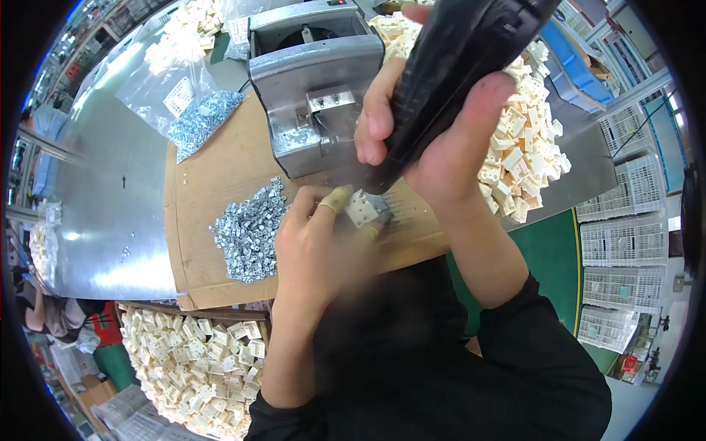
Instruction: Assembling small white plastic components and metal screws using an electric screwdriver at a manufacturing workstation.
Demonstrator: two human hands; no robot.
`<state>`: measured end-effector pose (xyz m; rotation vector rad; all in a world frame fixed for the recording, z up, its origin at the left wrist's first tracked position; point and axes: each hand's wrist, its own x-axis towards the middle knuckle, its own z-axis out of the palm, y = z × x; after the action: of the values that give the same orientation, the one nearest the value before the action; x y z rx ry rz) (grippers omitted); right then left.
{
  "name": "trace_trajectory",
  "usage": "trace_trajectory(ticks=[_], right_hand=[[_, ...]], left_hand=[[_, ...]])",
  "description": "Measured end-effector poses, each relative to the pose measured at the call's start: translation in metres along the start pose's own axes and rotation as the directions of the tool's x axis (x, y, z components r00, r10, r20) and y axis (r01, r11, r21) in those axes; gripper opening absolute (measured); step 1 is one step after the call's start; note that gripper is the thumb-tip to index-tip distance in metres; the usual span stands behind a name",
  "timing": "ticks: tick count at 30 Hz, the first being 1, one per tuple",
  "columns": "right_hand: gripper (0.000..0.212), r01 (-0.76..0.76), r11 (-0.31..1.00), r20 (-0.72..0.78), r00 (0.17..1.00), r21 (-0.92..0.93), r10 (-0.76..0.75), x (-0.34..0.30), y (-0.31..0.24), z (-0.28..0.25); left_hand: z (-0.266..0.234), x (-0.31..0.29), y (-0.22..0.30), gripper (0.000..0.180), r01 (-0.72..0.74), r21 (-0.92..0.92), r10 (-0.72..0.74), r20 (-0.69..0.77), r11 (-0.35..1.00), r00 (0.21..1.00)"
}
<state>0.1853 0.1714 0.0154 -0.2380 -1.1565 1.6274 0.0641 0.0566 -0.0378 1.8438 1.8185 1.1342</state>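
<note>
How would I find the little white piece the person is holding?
Start at the grey metal machine on the brown cardboard sheet. Just below it, the left hand pinches one small cream plastic block with holes. Unlike the heaped blocks, it sits alone under the black power screwdriver.

View: single head camera, fisheye, looking steeply down.
Nearness: close above the cardboard sheet (220, 184).
Facing: grey metal machine (316, 81) beyond the sheet's far edge.

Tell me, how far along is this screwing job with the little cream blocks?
Done: cream plastic blocks fill the bin at lower left, though whether they are finished is unclear. In hand: the left hand holds one cream block under the black power screwdriver gripped by the right hand. Left: a big heap of blocks and loose metal parts.
</note>
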Motion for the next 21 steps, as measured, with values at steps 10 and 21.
trace_trajectory(ticks=[10, 21], right_hand=[[0.052, 0.306, 0.952, 0.209, 0.932, -0.012, -0.297, 0.007, 0.013, -0.003], [0.035, 0.148, 0.989, 0.167, 0.976, -0.025, -0.142, 0.003, 0.009, 0.011]], left_hand=[[0.002, 0.017, -0.004, 0.04, -0.232, 0.263, 0.245, -0.015, 0.936, 0.969], [0.009, 0.022, -0.015, 0.044, -0.309, 0.349, 0.309, 0.058, 0.885, 0.949]])
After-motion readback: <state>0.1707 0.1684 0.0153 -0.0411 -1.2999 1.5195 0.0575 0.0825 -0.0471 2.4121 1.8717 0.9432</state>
